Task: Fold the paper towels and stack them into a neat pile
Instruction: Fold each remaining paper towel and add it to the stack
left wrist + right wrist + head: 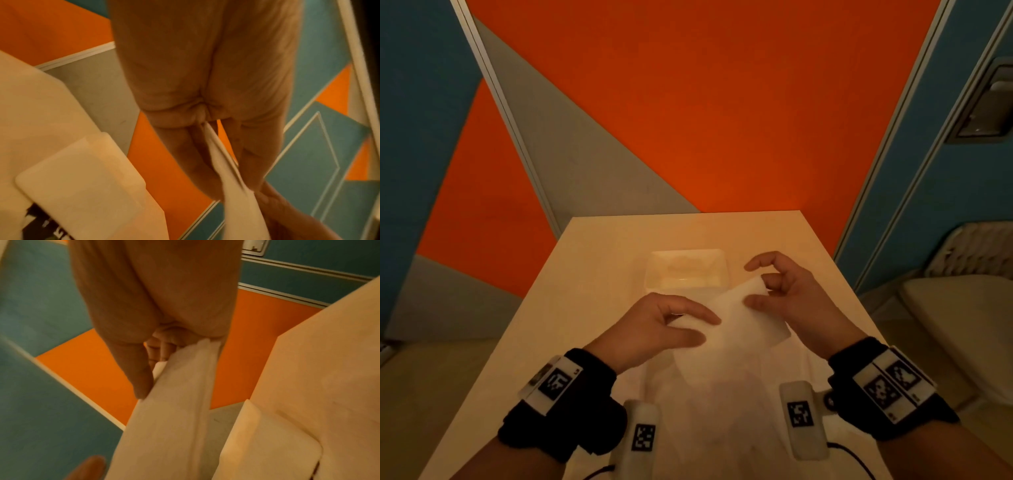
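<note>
— Nearest, at the wrists? 
— Black straps with white marker blocks, printed in black squares, close below both hands. Under them, a loose white sheet spread over the near end of the desk.

— And the paper towel? 
— One paper towel, lifted clear of the desk, stretched between the two hands. Long axis slanted: lower end at the left hand, upper end at the right hand, so rising away and to the right. Doubled over on itself, going by the layered edges in the left wrist view.

— Left hand's grip? 
— Pinching the lower end between thumb and forefinger, other fingers hidden under the towel. Towel edge running out between the fingers.

— Right hand? 
— Pinching the upper corner with thumb and curled middle fingers; forefinger arched free above the towel, touching nothing.

— Beyond the hands? 
— A pale, shallow rectangular tray on the desk, just past the fingertips, partly covered by the towel's upper end. Contents too washed out to tell.

— Farther still? 
— Desk's far edge, then a wall in orange, grey and blue panels. To the right of the right hand, off the desk, a pale seat.
</note>
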`<state>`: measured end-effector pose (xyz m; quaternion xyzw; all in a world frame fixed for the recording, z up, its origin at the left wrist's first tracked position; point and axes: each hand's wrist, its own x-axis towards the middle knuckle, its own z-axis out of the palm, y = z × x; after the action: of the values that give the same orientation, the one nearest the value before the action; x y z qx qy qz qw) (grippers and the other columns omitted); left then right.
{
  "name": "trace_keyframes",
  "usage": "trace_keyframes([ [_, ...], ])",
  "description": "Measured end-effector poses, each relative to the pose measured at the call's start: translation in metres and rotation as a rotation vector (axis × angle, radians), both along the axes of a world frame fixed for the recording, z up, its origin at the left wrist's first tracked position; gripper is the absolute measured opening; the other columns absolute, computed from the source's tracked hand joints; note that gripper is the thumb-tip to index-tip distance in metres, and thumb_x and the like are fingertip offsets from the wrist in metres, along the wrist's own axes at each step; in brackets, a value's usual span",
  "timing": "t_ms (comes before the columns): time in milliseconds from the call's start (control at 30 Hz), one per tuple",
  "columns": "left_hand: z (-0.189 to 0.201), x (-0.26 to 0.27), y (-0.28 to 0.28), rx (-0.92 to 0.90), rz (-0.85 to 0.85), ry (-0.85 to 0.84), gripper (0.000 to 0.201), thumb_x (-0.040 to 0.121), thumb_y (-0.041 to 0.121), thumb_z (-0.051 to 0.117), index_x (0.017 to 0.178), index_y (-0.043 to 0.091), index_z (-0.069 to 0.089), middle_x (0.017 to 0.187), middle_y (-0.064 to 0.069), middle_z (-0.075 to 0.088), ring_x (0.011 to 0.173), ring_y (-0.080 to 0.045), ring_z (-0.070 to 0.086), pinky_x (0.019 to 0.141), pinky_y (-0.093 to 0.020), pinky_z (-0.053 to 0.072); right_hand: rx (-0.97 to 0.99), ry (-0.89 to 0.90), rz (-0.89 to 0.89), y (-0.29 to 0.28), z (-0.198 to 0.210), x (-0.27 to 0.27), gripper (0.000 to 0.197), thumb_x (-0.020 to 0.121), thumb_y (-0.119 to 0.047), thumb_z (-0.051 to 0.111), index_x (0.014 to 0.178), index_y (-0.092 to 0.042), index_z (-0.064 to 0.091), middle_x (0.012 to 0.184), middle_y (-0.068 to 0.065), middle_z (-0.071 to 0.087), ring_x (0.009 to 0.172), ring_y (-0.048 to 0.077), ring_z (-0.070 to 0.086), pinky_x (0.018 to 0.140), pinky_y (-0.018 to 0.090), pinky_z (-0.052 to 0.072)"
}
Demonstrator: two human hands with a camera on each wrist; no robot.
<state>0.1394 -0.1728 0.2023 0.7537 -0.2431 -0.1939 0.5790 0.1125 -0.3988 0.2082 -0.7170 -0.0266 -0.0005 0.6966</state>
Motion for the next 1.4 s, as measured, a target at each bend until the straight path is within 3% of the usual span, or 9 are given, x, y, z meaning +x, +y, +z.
trace_keyframes([
  [200,-0.007,-0.005,-0.011,0.096,-0.103,-0.042,0.033,0.079,0.002,0.072,0.105,0.022,0.073,0.111,0.009,0.07,0.104,-0.006,0.063,0.091,-0.02,0.049,-0.12,0.004,0.163,0.012,-0.001,0.006,0.034,0.08,0.006,0.069,0.107,-0.011,0.058,0.069,0.006,0.06,0.064,0.02,0.057,0.057,0.027,0.049],
  [400,-0.033,-0.003,0.021,-0.188,0.431,0.169,0.033,0.079,-0.003,0.069,0.106,0.016,0.072,0.114,0.009,0.067,0.096,-0.004,0.066,0.078,-0.021,0.056,-0.27,0.093,-0.155,-0.016,-0.053,0.016,0.026,0.083,-0.007,0.071,0.104,-0.013,0.059,0.096,0.006,0.065,0.085,0.023,0.062,0.073,0.027,0.05],
  [567,-0.076,-0.003,0.065,0.01,0.668,0.125,0.032,0.08,0.0,0.069,0.106,0.019,0.07,0.114,0.006,0.061,0.1,-0.007,0.058,0.083,-0.022,0.045,-0.578,0.28,-0.142,-0.035,-0.109,0.008,0.033,0.078,-0.016,0.078,0.105,-0.018,0.06,0.108,0.001,0.061,0.095,0.021,0.056,0.082,0.032,0.048],
  [700,-0.114,-0.004,0.087,0.152,0.696,0.143,0.034,0.078,-0.002,0.071,0.095,0.027,0.069,0.112,-0.001,0.06,0.107,-0.02,0.052,0.091,-0.03,0.039,-0.966,0.408,0.127,-0.031,-0.13,-0.003,0.095,0.068,-0.059,0.075,0.145,-0.025,0.031,0.152,-0.003,0.028,0.137,0.018,0.029,0.11,0.034,0.028],
  [767,-0.129,-0.004,0.093,0.224,0.668,0.131,0.038,0.075,-0.004,0.073,0.092,0.03,0.067,0.113,-0.003,0.06,0.107,-0.02,0.052,0.09,-0.028,0.038,-1.147,0.436,0.244,-0.027,-0.138,-0.007,0.137,0.036,-0.093,0.049,0.152,-0.032,0.009,0.16,-0.009,0.002,0.147,0.02,0.004,0.117,0.043,0.013],
  [867,-0.144,-0.004,0.101,0.297,0.62,0.137,0.042,0.073,-0.007,0.073,0.098,0.025,0.066,0.113,-0.005,0.06,0.106,-0.02,0.052,0.093,-0.029,0.039,-1.262,0.403,0.282,-0.023,-0.149,-0.008,0.156,0.011,-0.099,0.015,0.152,-0.034,-0.002,0.16,-0.008,-0.014,0.148,0.024,-0.01,0.117,0.048,0.004],
  [1000,-0.157,-0.002,0.11,0.364,0.595,0.122,0.046,0.071,-0.008,0.074,0.103,0.024,0.065,0.117,-0.006,0.06,0.107,-0.019,0.051,0.093,-0.029,0.038,-1.251,0.407,0.231,-0.013,-0.151,-0.01,0.15,0.019,-0.102,0.017,0.152,-0.035,0.002,0.16,-0.007,-0.014,0.147,0.025,-0.013,0.117,0.05,-0.001],
  [1133,-0.163,0.001,0.114,0.374,0.583,0.109,0.048,0.072,-0.006,0.073,0.102,0.029,0.063,0.12,-0.006,0.059,0.113,-0.024,0.052,0.095,-0.03,0.039,-1.237,0.358,0.142,-0.001,-0.153,-0.013,0.096,0.07,-0.076,0.058,0.15,-0.038,0.019,0.159,-0.008,0.001,0.147,0.023,-0.002,0.118,0.047,0.003],
  [1400,-0.165,0.006,0.114,0.387,0.53,0.052,0.05,0.071,-0.008,0.073,0.103,0.029,0.063,0.117,-0.002,0.06,0.107,-0.015,0.05,0.092,-0.023,0.036,-1.162,0.303,0.079,0.017,-0.149,-0.007,0.074,0.077,-0.053,0.068,0.14,-0.036,0.033,0.138,-0.004,0.03,0.127,0.022,0.032,0.105,0.036,0.03],
])
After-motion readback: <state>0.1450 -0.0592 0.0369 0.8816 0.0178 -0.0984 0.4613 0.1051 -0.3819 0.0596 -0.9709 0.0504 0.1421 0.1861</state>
